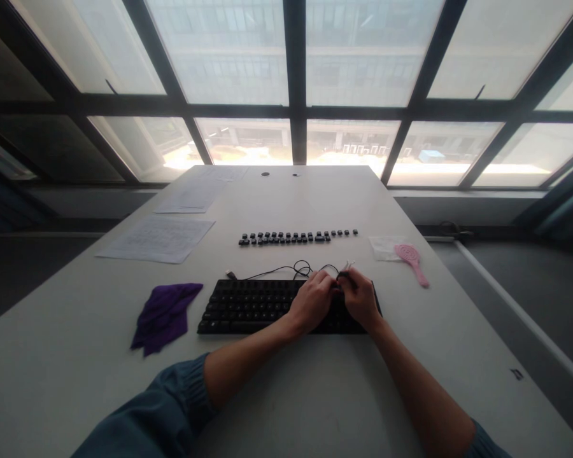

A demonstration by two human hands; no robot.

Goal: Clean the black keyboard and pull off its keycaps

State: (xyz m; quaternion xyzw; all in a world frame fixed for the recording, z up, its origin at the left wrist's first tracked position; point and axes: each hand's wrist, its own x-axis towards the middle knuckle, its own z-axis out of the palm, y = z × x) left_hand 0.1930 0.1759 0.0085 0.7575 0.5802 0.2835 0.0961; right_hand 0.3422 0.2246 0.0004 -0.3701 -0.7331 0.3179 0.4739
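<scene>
A black keyboard (253, 306) lies flat on the white table, its top row looking bare of keycaps. Over its right part, my left hand (312, 299) is closed, fingertips pressed together beside the right hand's fingers; what they pinch is hidden. My right hand (360, 296) is closed too, gripping what looks like a wire keycap puller (349, 264), whose thin pale prongs stick up past the fingers. A small dark piece shows at those fingertips, too small to name surely. Behind the keyboard, loose black keycaps (293, 238) stand in two rows. The keyboard's cable (267, 272) lies coiled there.
A purple cloth (168, 318) lies left of the keyboard. Printed sheets (157, 238) are at the back left. To the right are a pink hairbrush (412, 262) and a clear plastic bag (382, 248). Windows stand beyond the table's far edge.
</scene>
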